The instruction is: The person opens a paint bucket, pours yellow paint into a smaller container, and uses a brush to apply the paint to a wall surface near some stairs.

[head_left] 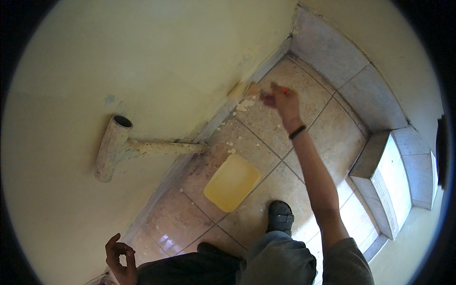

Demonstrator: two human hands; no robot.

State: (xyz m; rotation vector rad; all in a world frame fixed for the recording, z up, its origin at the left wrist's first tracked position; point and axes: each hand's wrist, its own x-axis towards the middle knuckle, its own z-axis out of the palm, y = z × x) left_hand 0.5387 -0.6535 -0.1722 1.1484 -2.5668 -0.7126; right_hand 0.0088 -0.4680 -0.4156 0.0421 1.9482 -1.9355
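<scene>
My right hand (284,102) reaches out low beside the wall, its fingers closed around what looks like a paintbrush (252,89). Motion smears the brush; its tan end is close to the foot of the wall, and a bit of red shows at my fingers. Below and to the left, a yellow rectangular tub (209,192) with pale yellow liquid in it rests on the floor tiles. At the lower left, my left hand (122,261) hangs near the wall with loosely bent fingers, apart and holding nothing.
A paint-stained pipe (166,148) juts from the wall with an upright open-topped end (107,152). Pale splashes (244,105) dot the tiled floor (251,137). Grey tiles line the right wall, where a tiled ledge (380,180) stands out. My sandalled foot (280,216) is near the tub.
</scene>
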